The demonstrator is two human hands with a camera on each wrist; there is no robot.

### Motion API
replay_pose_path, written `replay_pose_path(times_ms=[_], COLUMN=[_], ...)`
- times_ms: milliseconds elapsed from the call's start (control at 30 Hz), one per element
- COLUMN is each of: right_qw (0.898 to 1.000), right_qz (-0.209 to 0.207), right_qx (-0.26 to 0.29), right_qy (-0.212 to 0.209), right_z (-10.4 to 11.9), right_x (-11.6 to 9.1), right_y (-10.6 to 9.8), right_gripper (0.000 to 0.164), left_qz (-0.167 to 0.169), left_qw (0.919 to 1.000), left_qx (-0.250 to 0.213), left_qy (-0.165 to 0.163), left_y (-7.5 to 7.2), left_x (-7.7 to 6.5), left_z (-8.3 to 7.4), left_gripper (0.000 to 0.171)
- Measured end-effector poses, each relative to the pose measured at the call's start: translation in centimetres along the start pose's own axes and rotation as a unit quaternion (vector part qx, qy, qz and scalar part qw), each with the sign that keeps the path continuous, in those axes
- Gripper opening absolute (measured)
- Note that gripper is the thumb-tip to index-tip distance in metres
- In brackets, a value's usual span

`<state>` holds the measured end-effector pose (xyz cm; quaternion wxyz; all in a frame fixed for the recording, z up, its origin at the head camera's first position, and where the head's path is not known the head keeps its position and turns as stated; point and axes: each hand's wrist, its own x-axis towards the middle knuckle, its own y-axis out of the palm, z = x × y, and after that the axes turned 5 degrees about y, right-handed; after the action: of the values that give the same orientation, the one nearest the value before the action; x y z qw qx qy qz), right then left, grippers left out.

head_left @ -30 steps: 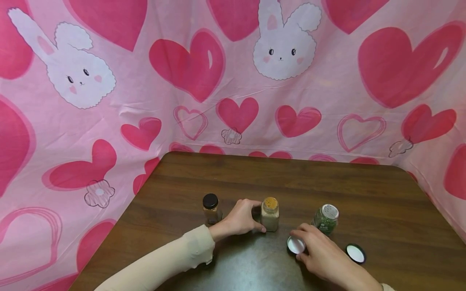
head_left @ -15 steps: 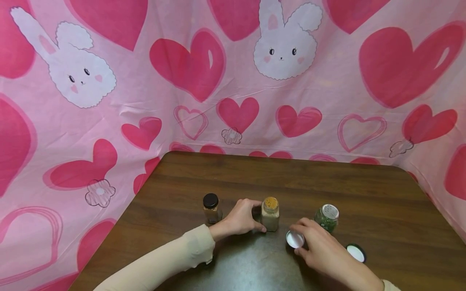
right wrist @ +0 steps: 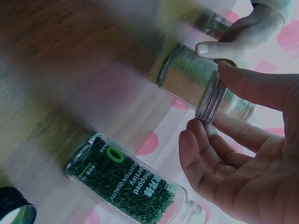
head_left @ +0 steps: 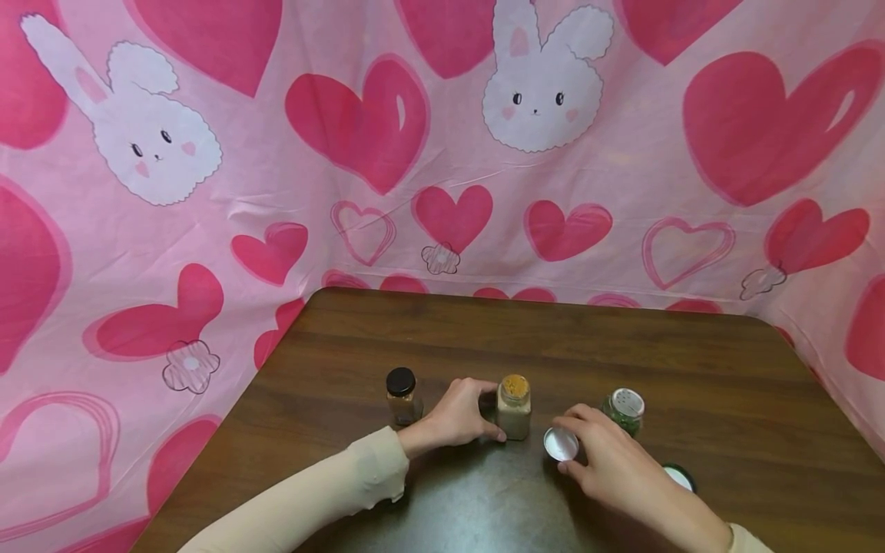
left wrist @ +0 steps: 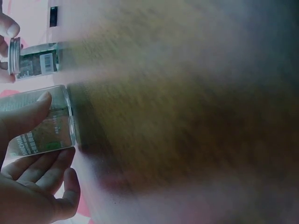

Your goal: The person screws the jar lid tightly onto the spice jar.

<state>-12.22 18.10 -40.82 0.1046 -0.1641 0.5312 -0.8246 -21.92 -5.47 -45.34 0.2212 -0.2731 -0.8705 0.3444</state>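
Note:
My left hand (head_left: 462,413) holds an uncapped glass spice jar (head_left: 514,418) of yellowish-brown powder upright on the table, thumb on one side and fingers on the other. In the left wrist view the thumb lies along the glass of this jar (left wrist: 46,130). My right hand (head_left: 615,461) pinches a small round lid (head_left: 561,445) by its edge, pale inside facing up, a short way right of that jar. The right wrist view shows the ridged side of the lid (right wrist: 211,98) between thumb and fingertips. Just beyond this hand stands a parsley jar (head_left: 625,407) with a perforated top.
A black-capped spice jar (head_left: 402,395) stands left of my left hand, near the wrist. A second lid (head_left: 680,476), dark-rimmed and pale inside, lies right of my right hand, which partly covers it. The brown wooden table (head_left: 442,330) meets a pink heart-patterned cloth (head_left: 387,230) behind.
My right hand has moved slightly forward with the lid, whose inside now faces the head camera more. It covers more of the parsley jar and second lid. The left hand and its jar stay put.

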Motion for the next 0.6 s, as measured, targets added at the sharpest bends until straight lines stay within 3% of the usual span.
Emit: replay_pose_path(times_ms=[600], right_qw=[1.000], right_qz=[-0.024], right_qx=[0.014], right_qy=[0.003], right_z=[0.6], right_x=[1.0], right_y=[-0.6], right_gripper=[0.045], left_qz=[0.000], left_qw=[1.0000], left_qx=[-0.001], left_qy=[-0.003], left_y=[0.1], left_x=[0.0], left_z=[0.1], left_gripper=[0.057])
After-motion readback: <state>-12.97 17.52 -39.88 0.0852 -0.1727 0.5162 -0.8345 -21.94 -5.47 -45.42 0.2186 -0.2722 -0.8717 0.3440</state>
